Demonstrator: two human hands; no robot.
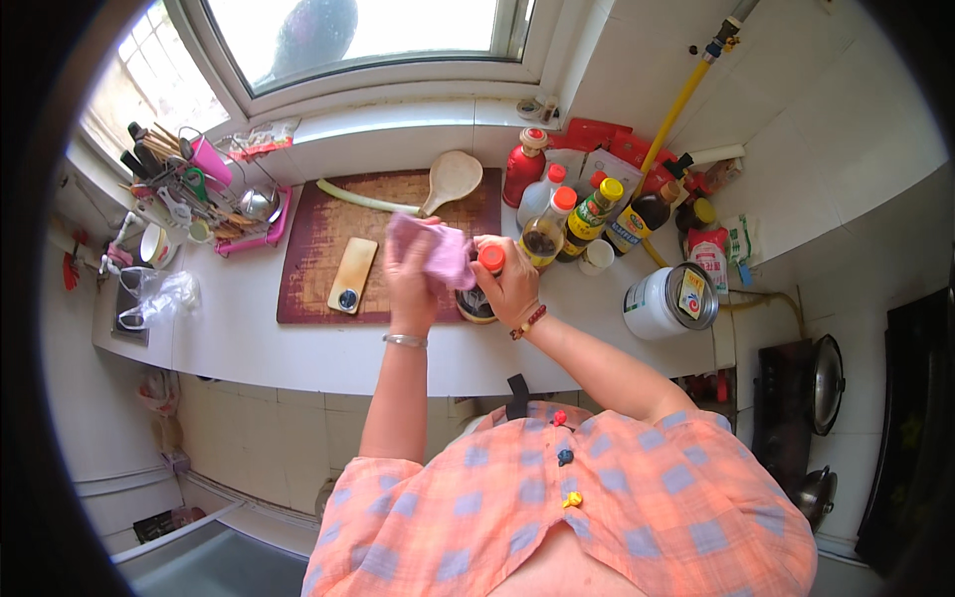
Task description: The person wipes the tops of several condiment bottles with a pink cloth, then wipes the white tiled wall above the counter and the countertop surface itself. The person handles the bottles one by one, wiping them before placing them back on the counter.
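Note:
In my left hand (pixel 412 280) is a folded pink cloth (pixel 448 254), held just left of a red-capped bottle (pixel 475 304). My right hand (pixel 515 280) grips that bottle near its red cap, and dark liquid shows through its clear side. Both hands are over the right front part of a worn brown cutting board (pixel 298 254). On the board lie a phone in a pale tan case (pixel 354 274), a length of green onion stalk (pixel 365 198) and a gourd ladle (pixel 453 179). The hands and cloth hide part of the bottle.
Right of the board stand a sauce bottle (pixel 543 235), a yellow-capped bottle (pixel 589 218), a small white cup (pixel 597 257) and a white can (pixel 660 302). Leftward are a pink utensil rack (pixel 257 237) and a clear plastic bag (pixel 160 295). A yellow gas pipe (pixel 675 112) runs behind.

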